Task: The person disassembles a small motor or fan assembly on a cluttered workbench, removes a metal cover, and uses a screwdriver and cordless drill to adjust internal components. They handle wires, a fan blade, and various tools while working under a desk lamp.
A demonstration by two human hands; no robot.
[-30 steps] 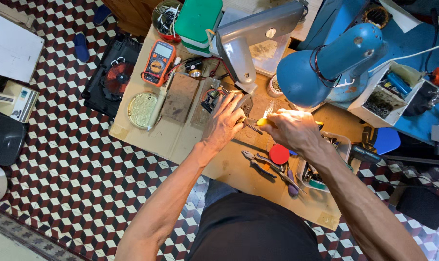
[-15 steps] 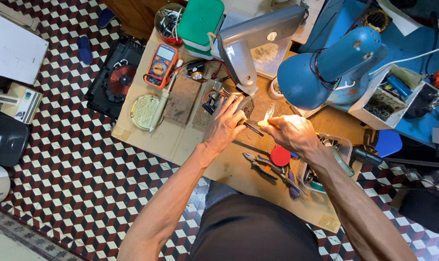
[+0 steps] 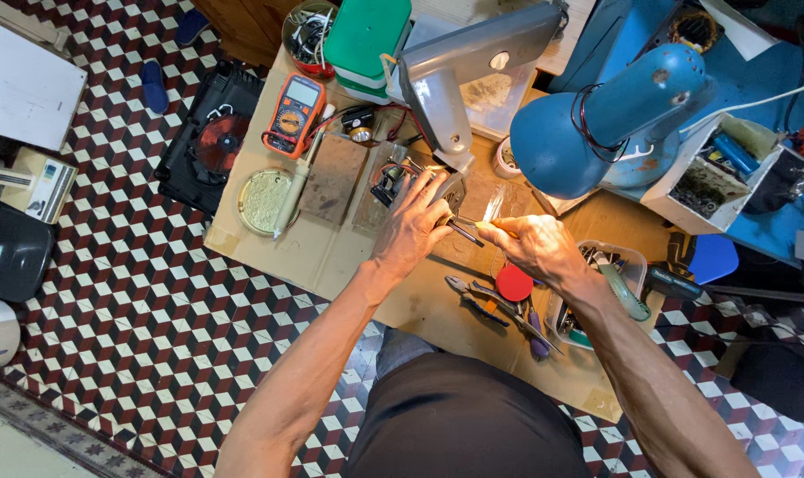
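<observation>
Two hands meet over the middle of the cardboard-topped bench (image 3: 331, 257), under the blue lamp (image 3: 610, 124). The right hand (image 3: 534, 248) is closed in a narrow pinch on a thin, dark-shafted tool (image 3: 466, 232) — probably a small screwdriver or probe, too slim to tell which. Its handle end is hidden inside the fist; only the shaft shows.

Long axis of the tool: it runs from the right grip up and to the left, slightly tilted, with the tip pointing at the left hand (image 3: 412, 228). The tip ends right at the left fingertips, touching or just short of them — cannot resolve which.

Left hand lies palm-down, fingers spread and curled over a small dark part (image 3: 386, 188) on the bench. It presses or steadies that part; whether it is truly clamped between fingers cannot be told, since the fingers cover most of it.

So the work piece lies left of and just beyond the right grip, directly along the tool's line. The left hand is the nearer one — it is already on the part.

Near the right wrist, on its near side: a red round cap (image 3: 513, 283) and pliers (image 3: 477, 299), both untouched. Well left of the left hand: an orange multimeter (image 3: 294, 115).
</observation>
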